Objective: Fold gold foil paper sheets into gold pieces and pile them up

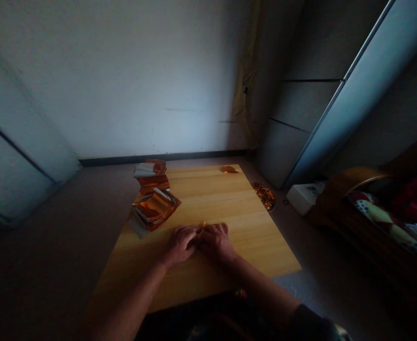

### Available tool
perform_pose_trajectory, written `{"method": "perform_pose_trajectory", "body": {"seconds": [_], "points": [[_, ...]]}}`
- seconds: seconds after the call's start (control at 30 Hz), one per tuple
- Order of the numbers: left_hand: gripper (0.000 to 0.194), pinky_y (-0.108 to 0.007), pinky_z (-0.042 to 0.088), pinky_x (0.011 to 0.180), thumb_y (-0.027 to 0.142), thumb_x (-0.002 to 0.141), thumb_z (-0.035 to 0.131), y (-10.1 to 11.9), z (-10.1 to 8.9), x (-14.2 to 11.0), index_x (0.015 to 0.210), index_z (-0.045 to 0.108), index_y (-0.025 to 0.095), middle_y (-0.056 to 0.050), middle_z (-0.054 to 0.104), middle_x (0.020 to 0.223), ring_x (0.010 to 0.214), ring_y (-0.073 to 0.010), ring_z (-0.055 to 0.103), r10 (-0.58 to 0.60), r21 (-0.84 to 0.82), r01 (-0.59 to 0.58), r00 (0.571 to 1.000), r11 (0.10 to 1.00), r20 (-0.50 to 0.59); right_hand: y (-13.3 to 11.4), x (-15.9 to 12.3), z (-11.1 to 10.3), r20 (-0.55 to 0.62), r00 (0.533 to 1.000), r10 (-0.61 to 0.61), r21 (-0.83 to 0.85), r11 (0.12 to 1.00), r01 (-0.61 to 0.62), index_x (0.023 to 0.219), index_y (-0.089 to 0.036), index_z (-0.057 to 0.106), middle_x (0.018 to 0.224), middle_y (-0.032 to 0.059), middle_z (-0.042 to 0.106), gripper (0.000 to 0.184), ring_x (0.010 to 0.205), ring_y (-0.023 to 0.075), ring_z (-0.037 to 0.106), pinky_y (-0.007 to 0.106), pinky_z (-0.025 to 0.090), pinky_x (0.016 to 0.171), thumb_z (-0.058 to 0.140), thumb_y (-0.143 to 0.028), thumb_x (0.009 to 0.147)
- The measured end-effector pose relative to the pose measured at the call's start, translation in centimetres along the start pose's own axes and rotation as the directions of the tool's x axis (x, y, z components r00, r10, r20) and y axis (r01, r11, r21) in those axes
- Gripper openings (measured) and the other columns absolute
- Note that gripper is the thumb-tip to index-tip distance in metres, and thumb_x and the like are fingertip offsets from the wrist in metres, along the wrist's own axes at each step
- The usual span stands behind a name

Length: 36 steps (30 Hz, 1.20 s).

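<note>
Head view: left hand [180, 245] and right hand [215, 242] closed, knuckles up, fingers meeting around a small gold foil strip [201, 227]. Tip pokes out between them. Can't tell which hand pinches it or how firmly. Both hands rest on a pale wooden tabletop [251, 237]. 10 o'clock: orange-gold foil sheets [155, 208] stacked at the table's left edge, a second foil stack [150, 169] further out. 1 o'clock: foil scrap [228, 169] at the far edge. 2 o'clock: crumpled foil [264, 196] on the floor just off the table, white box [302, 198] beyond it.
</note>
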<state>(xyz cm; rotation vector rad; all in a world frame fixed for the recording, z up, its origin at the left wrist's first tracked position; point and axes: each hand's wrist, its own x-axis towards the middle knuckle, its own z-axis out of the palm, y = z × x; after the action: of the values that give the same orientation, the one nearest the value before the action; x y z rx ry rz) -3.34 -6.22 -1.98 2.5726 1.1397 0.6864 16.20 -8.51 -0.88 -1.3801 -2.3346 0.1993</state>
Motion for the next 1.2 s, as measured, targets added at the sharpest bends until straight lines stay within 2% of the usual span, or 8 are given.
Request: {"method": "perform_pose_trajectory", "body": {"seconds": [0.17,0.4,0.6,0.77,0.9,1.03,1.2], "points": [[0.044,-0.041,0.04,0.099,0.017,0.074,0.056,0.0,0.1,-0.1,0.118,0.055,0.023,-0.007,0.062,0.123,0.113,-0.0226,0.056,0.002,0.0,-0.002,1.0,1.0,-0.003,0.0,0.1,0.1,0.004,1.0,-0.001,0.009,1.0,0.001,0.097,-0.03,0.067,0.112,0.0005,0.062,0.016,0.101,0.02,0.047,0.037,0.024,0.09,0.06,-0.039,0.086],[0.041,-0.04,0.039,0.1,0.017,0.074,0.056,0.0,-0.1,-0.2,0.115,0.056,0.023,-0.007,0.062,0.123,0.114,-0.0222,0.055,-0.003,0.0,0.003,1.0,1.0,0.013,-0.3,0.3,0.2,-0.027,0.998,0.063,0.044,0.997,-0.062,0.086,-0.027,0.067,0.108,-0.0012,0.064,0.012,0.097,0.0187,0.049,0.036,0.025,0.09,0.061,-0.036,0.085],[0.026,-0.041,0.04,0.099,0.017,0.076,0.054,0.2,-0.2,0.0,0.1,0.062,0.023,-0.006,0.062,0.123,0.115,-0.0224,0.055,-0.012,-0.019,0.012,1.0,1.0,0.024,-0.8,0.4,0.2,-0.051,0.992,0.115,0.06,0.992,-0.112,0.079,-0.024,0.067,0.104,0.0007,0.065,0.009,0.094,0.0192,0.049,0.037,0.028,0.089,0.061,-0.029,0.083],[0.028,-0.041,0.04,0.099,0.012,0.073,0.053,0.5,-0.6,0.1,0.097,0.062,0.023,-0.005,0.062,0.124,0.116,-0.0222,0.054,-0.025,-0.044,0.027,0.999,0.999,0.042,-1.0,0.6,0.3,-0.026,0.988,0.149,0.045,0.988,-0.148,0.079,-0.023,0.068,0.105,0.0018,0.065,0.008,0.095,0.0206,0.049,0.038,0.028,0.09,0.061,-0.026,0.081],[0.021,-0.04,0.039,0.098,0.017,0.076,0.056,0.6,-0.5,0.2,0.095,0.063,0.023,-0.005,0.062,0.123,0.115,-0.0221,0.055,-0.044,-0.058,0.046,0.998,0.997,0.042,-1.0,0.6,0.2,-0.019,0.988,0.15,0.033,0.988,-0.15,0.08,-0.023,0.068,0.107,0.0024,0.064,0.011,0.095,0.0201,0.048,0.038,0.027,0.09,0.058,-0.026,0.083],[0.023,-0.039,0.039,0.099,0.024,0.077,0.06,0.3,-0.1,0.1,0.1,0.063,0.023,-0.006,0.062,0.123,0.115,-0.0223,0.054,-0.068,-0.053,0.07,0.997,0.996,0.047,-0.8,0.6,0.3,-0.005,0.988,0.154,0.033,0.988,-0.154,0.082,-0.023,0.069,0.107,0.0019,0.064,0.011,0.095,0.019,0.048,0.036,0.027,0.09,0.059,-0.027,0.082],[0.022,-0.039,0.038,0.1,0.02,0.076,0.061,0.3,0.0,0.2,0.097,0.063,0.023,-0.005,0.061,0.124,0.116,-0.0215,0.053,-0.083,-0.045,0.086,0.994,0.995,0.065,-0.9,0.6,0.5,-0.026,0.985,0.17,0.042,0.985,-0.169,0.082,-0.022,0.068,0.106,0.0017,0.064,0.011,0.095,0.0188,0.049,0.036,0.027,0.09,0.059,-0.027,0.082]]}}
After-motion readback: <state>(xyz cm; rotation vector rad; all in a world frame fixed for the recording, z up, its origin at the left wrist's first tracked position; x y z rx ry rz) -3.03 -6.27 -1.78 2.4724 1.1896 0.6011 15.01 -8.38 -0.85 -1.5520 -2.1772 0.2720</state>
